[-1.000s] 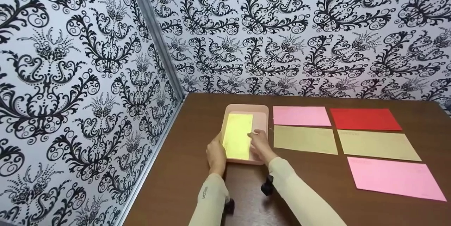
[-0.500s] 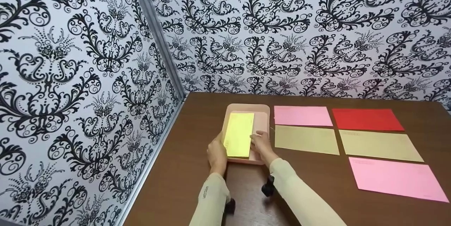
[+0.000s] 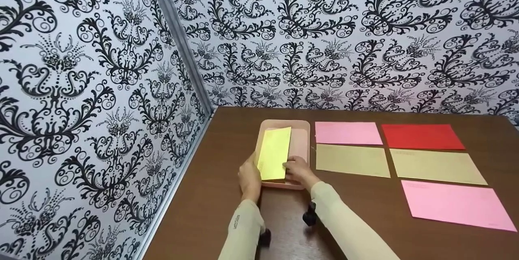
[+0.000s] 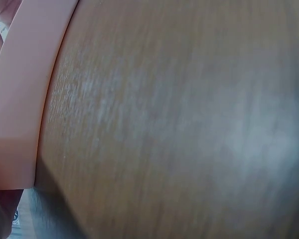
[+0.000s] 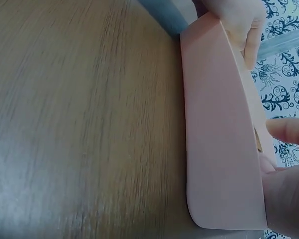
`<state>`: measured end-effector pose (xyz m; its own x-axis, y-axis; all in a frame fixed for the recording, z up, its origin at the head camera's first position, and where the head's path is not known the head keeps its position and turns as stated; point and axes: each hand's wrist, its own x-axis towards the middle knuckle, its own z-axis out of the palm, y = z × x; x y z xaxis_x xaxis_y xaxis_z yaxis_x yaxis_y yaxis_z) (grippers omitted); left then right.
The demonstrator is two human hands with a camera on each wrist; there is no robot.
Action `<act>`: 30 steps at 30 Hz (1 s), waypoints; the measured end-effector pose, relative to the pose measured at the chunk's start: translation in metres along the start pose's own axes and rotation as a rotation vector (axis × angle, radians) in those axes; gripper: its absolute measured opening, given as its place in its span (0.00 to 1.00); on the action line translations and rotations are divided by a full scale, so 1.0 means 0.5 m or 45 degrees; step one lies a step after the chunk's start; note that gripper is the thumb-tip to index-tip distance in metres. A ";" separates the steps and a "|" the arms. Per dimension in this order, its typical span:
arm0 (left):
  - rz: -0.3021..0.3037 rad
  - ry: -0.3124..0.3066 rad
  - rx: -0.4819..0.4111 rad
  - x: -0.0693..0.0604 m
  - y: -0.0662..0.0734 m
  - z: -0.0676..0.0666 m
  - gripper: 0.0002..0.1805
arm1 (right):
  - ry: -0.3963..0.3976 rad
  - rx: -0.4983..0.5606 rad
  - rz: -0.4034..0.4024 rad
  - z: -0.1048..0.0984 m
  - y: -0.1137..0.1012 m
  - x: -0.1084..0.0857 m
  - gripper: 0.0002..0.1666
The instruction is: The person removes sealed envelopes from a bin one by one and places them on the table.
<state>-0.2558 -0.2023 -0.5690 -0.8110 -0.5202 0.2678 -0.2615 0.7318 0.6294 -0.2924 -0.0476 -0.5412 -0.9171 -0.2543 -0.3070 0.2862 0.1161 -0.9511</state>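
Note:
A pink rectangular tray (image 3: 299, 136) stands on the table, and a yellow envelope (image 3: 274, 152) lies lengthwise in its left part. The envelope is slightly tilted, its right edge raised. My right hand (image 3: 299, 168) reaches over the tray's right wall and pinches that edge between thumb and fingers. My left hand (image 3: 249, 175) grips the tray's left wall near the front. In the right wrist view the tray's side wall (image 5: 222, 129) covers most of the inside, so what lies under the envelope is hidden. The left wrist view has mainly tabletop and the tray's front wall (image 4: 25, 94).
Right of the tray, envelopes lie flat in rows: pink (image 3: 348, 133) and beige (image 3: 352, 160), then red (image 3: 422, 136), beige (image 3: 438, 166) and pink (image 3: 458, 204). Patterned walls (image 3: 324, 41) bound the brown table (image 3: 348, 199) at the back and left.
The yellow envelope has tilted, its right edge rising and its far end turning slightly. My right hand has shifted a little toward me along the edge. My left hand stays on the tray.

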 end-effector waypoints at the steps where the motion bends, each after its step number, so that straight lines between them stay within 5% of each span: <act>1: 0.009 0.004 0.022 0.000 0.001 0.001 0.23 | -0.005 -0.010 -0.001 0.000 0.001 0.000 0.24; 5: 0.038 0.022 0.080 -0.001 0.002 0.003 0.23 | 0.003 -0.068 -0.011 -0.001 0.005 0.002 0.21; 17: 0.042 0.039 0.023 0.000 0.005 0.000 0.24 | 0.046 -0.093 -0.029 0.003 0.002 0.005 0.04; 30: -0.001 -0.020 -0.048 -0.001 0.000 -0.004 0.22 | 0.067 -0.055 -0.059 0.000 -0.015 -0.006 0.16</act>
<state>-0.2543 -0.2028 -0.5678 -0.8190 -0.5137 0.2558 -0.2426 0.7139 0.6569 -0.2918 -0.0476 -0.5333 -0.9427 -0.2101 -0.2591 0.2316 0.1468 -0.9617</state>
